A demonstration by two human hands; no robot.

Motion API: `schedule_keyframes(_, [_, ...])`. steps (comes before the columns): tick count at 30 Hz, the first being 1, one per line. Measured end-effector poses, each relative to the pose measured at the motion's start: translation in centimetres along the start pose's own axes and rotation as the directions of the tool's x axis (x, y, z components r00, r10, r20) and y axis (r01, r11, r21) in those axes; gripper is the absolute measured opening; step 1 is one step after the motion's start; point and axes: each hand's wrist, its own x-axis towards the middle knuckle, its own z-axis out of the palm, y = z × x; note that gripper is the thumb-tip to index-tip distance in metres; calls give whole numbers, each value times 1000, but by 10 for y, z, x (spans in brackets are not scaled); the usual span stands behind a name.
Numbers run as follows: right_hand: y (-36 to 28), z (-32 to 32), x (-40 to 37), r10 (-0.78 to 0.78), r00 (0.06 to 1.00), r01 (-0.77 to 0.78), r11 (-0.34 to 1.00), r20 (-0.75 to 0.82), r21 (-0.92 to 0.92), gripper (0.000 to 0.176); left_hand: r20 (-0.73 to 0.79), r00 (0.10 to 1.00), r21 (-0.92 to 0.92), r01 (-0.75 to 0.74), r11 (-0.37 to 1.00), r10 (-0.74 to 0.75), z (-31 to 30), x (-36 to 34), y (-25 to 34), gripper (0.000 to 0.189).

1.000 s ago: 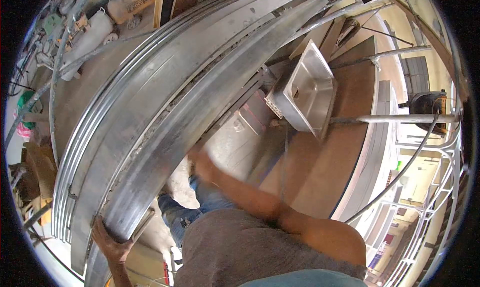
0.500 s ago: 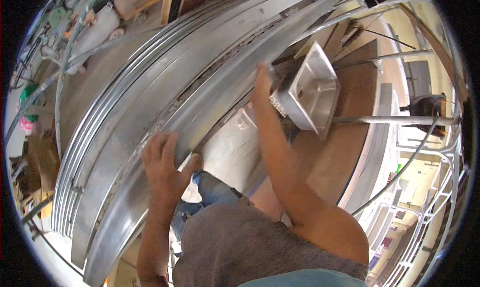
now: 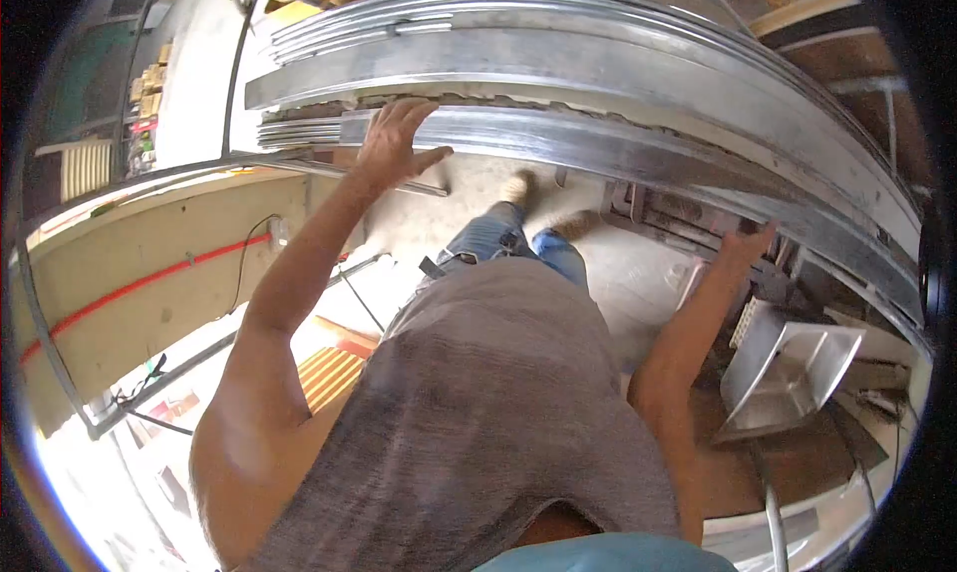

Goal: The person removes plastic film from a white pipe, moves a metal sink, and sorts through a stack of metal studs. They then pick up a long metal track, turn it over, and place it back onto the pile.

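A long shiny metal channel [image 3: 558,139] runs across the view in front of me, at the near side of a stack of metal lengths [image 3: 538,56]. My left hand [image 3: 396,143] rests over the channel at its left part, thumb and fingers spread apart. Farther right, my right hand [image 3: 750,243] is at the channel's lower edge; its fingers are partly hidden there, so its grip cannot be made out.
A steel sink basin [image 3: 788,378] lies at the lower right on a brown board [image 3: 738,467]. Metal rack bars [image 3: 236,69] cross the left side. A red line [image 3: 150,291] runs along a pale panel [image 3: 199,238]. My feet are on the floor below the channel.
The view has turned, so the metal lengths now run left to right. My left hand is still spread on the channel. My right hand is now at the channel's lower edge.
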Motion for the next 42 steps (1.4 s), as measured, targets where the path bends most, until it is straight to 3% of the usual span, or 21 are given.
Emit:
schedule_keyframes(2, [1,-2,2,-32,999,32,999,-11,-7,71,-18,998,-45,51,998,-52,12,-21,-22,81])
schedule_keyframes(4, [1,-7,4,-56,998,55,998,-38,-25,70,-30,965,93,263,960,-261,14,-41,-50,89])
schedule_keyframes(5, [0,-11,3,-76,996,75,997,-45,-32,70,64,959,53,273,961,-276,16,-53,-66,104])
schedule_keyframes(6, [-5,-13,4,-95,994,93,995,-52,-35,69,61,963,33,263,964,-264,16,-61,-79,104])
schedule_keyframes(8, [-11,-18,3,-131,990,129,991,-58,-49,69,286,902,201,273,941,-323,18,-81,-102,118])
schedule_keyframes(10, [-18,-23,5,-162,985,158,986,-65,-59,68,188,965,165,152,975,-182,14,-93,-126,127])
schedule_keyframes(11, [-23,-24,9,-170,983,166,984,-66,-62,67,121,970,34,210,977,-213,5,-85,-134,126])
schedule_keyframes(13, [-32,-30,19,-168,984,164,985,-66,-55,66,59,989,137,130,982,-139,-28,-82,-137,119])
schedule_keyframes(14, [-35,-42,40,-64,992,67,997,-108,27,55,94,982,173,144,974,-162,-48,-78,-132,118])
schedule_keyframes(15, [-45,-34,24,-93,994,96,993,-57,66,56,141,979,234,112,966,-148,-69,-77,-127,103])
schedule_keyframes(16, [-48,-37,34,-92,991,96,995,-98,36,55,94,994,341,26,940,-61,-51,-87,-182,86])
schedule_keyframes(17, [-47,-41,46,-78,987,81,997,-139,12,55,81,991,250,87,964,-111,-61,-89,-173,74])
schedule_keyframes(19, [-58,-20,17,-48,968,75,992,-248,102,58,267,956,259,50,965,-122,-70,-111,-221,103])
schedule_keyframes(20, [-55,-24,21,-4,958,53,985,-287,162,67,94,994,193,-68,979,51,-57,-114,-243,96])
schedule_keyframes(22, [-38,-40,41,70,930,-1,982,-360,189,80,415,870,256,168,952,-265,-41,-110,-266,142])
schedule_keyframes(24, [-43,-39,36,92,917,-53,993,-389,109,85,267,960,36,-95,995,82,-28,-114,-244,138])
schedule_keyframes(30, [-13,-52,61,-3,879,10,1000,-477,12,78,451,892,155,-81,985,2,59,-131,-260,109])
schedule_keyframes(32, [-19,-61,62,-10,826,33,999,-564,30,77,381,924,158,-92,983,26,67,-133,-252,107])
schedule_keyframes(35, [-20,-81,73,-25,901,41,999,-432,29,75,404,915,174,-64,983,-12,51,-109,-201,106])
schedule_keyframes(38, [-6,-79,76,-11,982,-33,973,-190,-227,77,390,921,160,-84,984,15,22,-69,-126,105])
schedule_keyframes(42, [15,-39,3,187,966,-157,973,179,-171,78,340,938,145,-121,982,66,-9,-6,-11,104])
